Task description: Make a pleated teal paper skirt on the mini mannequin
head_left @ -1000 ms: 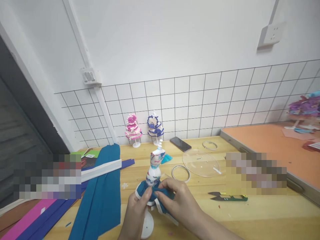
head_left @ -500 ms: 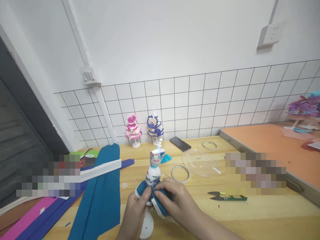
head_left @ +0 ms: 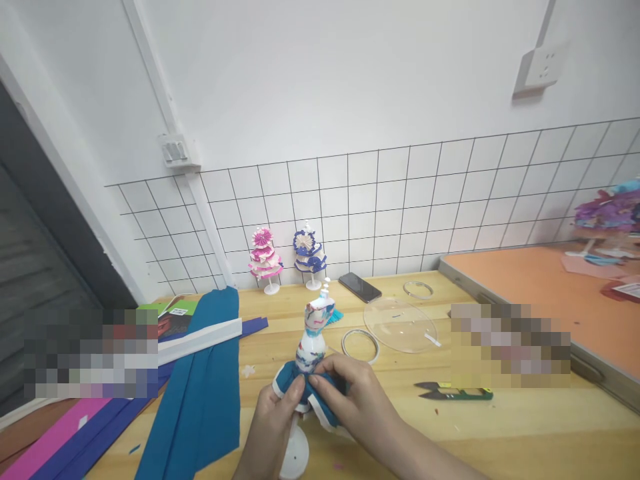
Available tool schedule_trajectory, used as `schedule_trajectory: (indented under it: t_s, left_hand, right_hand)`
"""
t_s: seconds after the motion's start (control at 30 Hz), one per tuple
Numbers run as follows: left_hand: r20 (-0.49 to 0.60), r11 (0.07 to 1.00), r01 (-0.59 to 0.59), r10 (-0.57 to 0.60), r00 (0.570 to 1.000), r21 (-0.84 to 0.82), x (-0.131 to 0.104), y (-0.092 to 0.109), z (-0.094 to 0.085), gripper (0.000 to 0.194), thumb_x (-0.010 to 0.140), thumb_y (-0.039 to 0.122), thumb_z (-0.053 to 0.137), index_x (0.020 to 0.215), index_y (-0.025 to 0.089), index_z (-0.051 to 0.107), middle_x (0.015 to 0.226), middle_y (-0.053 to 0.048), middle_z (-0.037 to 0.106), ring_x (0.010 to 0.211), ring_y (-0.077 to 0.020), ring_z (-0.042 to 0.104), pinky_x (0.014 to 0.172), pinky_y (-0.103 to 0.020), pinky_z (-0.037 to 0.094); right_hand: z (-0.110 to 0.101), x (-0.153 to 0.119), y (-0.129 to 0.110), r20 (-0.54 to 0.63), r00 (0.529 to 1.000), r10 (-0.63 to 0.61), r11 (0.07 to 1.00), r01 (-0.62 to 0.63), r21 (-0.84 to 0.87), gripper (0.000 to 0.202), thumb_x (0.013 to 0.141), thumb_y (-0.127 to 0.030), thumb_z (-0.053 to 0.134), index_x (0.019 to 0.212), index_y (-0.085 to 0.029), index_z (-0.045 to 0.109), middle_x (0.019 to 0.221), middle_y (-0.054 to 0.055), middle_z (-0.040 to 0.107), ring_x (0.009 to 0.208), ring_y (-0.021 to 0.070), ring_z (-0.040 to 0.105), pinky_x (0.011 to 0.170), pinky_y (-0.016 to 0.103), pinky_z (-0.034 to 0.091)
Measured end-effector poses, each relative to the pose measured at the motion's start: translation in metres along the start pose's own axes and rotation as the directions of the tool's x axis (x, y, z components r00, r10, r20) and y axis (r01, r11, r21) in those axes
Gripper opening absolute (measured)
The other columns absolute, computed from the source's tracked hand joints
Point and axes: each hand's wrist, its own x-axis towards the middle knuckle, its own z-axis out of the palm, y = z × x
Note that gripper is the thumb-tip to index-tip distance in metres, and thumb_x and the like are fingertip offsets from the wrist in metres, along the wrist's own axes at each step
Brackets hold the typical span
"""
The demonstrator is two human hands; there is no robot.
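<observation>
A small white dress-form mannequin, smeared with coloured marks, stands leaning slightly right in front of me. Around its lower body is a teal crepe-paper skirt with a white edge. My left hand pinches the skirt's left front near the waist, thumb on top. On the right side, my right hand presses thumb and fingers onto the same skirt, close to the left thumb. Below, the mannequin's round white base shows beside my left hand. A turquoise pleated paper piece lies partly behind the mannequin.
Teal paper and other coloured strips cover the left side. Right of my hands lie thread snips, a tape roll and a clear disc. Two dressed mannequins and a phone are near the wall. An orange board is at right.
The mannequin's upper part has tipped a little to the right, and the skirt has shifted with it. Both hands keep their pinch at the waist.
</observation>
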Motion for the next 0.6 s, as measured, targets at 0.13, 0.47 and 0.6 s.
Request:
schedule_trajectory:
  t_s: [0.13, 0.47, 0.6]
  left_hand:
    - [-0.071, 0.998, 0.012, -0.017, 0.997, -0.061, 0.0, -0.0019, -0.0016, 0.02, 0.071, 0.033, 0.064, 0.08, 0.016, 0.07, 0.075, -0.006, 0.07, 0.082, -0.0237, 0.06, 0.074, -0.031, 0.044]
    - [-0.128, 0.991, 0.031, -0.047, 0.991, -0.128, 0.0021, -0.0069, -0.006, 0.028, 0.077, 0.041, 0.056, 0.079, 0.015, 0.068, 0.076, -0.006, 0.07, 0.086, -0.0236, 0.06, 0.076, -0.033, 0.043]
    - [-0.135, 0.991, 0.033, -0.051, 0.99, -0.131, 0.0026, -0.0062, -0.005, 0.028, 0.075, 0.041, 0.058, 0.08, 0.015, 0.068, 0.079, -0.007, 0.07, 0.086, -0.0238, 0.061, 0.077, -0.034, 0.043]
  right_hand:
    - [0.0012, -0.0006, 0.0024, -0.022, 0.999, 0.029, 1.0, -0.029, -0.01, 0.009, 0.078, -0.023, 0.057, 0.072, -0.018, 0.062, 0.067, 0.0, 0.064, 0.062, 0.0136, 0.056, 0.058, 0.022, 0.042]
    - [0.0013, -0.0006, 0.0052, -0.016, 0.999, 0.029, 1.0, -0.029, 0.005, 0.009, 0.077, -0.023, 0.059, 0.071, -0.018, 0.061, 0.066, 0.0, 0.063, 0.061, 0.0132, 0.056, 0.058, 0.022, 0.042]
    - [0.0023, 0.0001, 0.0054, -0.022, 0.999, 0.027, 1.0, -0.027, 0.013, 0.01, 0.077, -0.024, 0.06, 0.069, -0.018, 0.061, 0.064, 0.0, 0.063, 0.059, 0.0132, 0.055, 0.057, 0.022, 0.041]
